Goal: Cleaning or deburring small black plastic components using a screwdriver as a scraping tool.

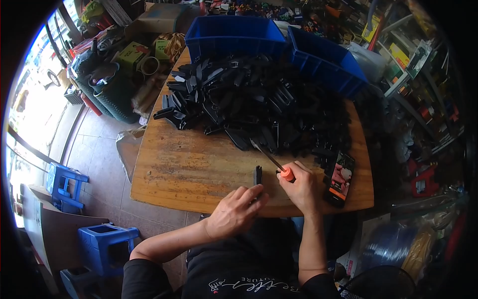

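From where I stand, it all turns on one slim black piece (258, 175) near the near edge of the desk (172, 162), a little right of that edge's middle. It lies just beyond the fingertips of the left hand (233, 212), its long axis running away from the person, roughly from the near edge toward the far one. The left hand is the nearer: its curled fingers meet the close end of the piece, though I can't tell whether they grip it or merely rest there. The right hand (301, 184) is just to the right of the piece, its fingers wrapped tight around the orange handle of a long-shafted tool (287, 173). The dark shaft slants toward the far left, across the line of the piece, its tip close to the near fringe of a great pile of black parts (229, 99). That pile spreads over the far half of the desk, up against two blue bins (236, 49) at the far edge.

As for writing, pale script runs across the front of the person's black shirt (219, 259). A phone (341, 177) near the desk's near right corner has a lit picture on its screen; any text there is too small for me to read. Off beyond the left edge, yellow-green boxes (132, 56) carry print I can't make out.
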The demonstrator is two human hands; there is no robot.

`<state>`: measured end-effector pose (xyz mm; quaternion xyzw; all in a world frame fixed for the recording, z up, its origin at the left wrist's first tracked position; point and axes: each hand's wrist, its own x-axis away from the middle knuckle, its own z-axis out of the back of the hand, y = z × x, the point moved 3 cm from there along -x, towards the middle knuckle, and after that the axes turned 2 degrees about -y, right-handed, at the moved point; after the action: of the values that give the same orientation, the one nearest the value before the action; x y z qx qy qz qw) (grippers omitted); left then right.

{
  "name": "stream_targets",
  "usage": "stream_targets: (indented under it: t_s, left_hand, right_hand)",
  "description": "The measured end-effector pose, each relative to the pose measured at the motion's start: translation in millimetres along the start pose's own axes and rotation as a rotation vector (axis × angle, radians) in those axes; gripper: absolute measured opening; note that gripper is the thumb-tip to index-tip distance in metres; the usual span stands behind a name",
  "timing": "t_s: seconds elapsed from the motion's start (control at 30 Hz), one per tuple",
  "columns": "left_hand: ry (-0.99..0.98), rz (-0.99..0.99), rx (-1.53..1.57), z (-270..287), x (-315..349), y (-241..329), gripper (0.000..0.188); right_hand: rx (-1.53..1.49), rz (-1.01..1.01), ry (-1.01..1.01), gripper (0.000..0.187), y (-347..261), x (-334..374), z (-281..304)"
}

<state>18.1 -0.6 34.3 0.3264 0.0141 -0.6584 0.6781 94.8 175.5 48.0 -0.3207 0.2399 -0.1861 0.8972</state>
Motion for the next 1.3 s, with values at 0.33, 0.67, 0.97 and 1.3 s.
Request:
stream_targets:
  t_s: [0.33, 0.67, 0.97, 1.3]
  left_hand:
    - [-0.085, -0.067, -0.044, -5, -3, -25, 0.046]
    - [-0.029, -0.004, 0.430, 10, -67, -58, 0.037]
    - [0.184, 0.491, 1.238, 53, -327, -93, 0.042]
    - [-0.021, -0.206, -0.018, 62, -333, -80, 0.028]
  right_hand:
    - [-0.021, 0.129, -0.023, 0.014, -17, -20, -11]
    - [-0.571, -0.333, 0.370, 0.013, 46, -2, 9]
    - [-0.717, -0.405, 0.471, 0.013, 51, 16, 10]
    - [-0.461, -0.140, 0.478, 0.010, 45, 11, 17]
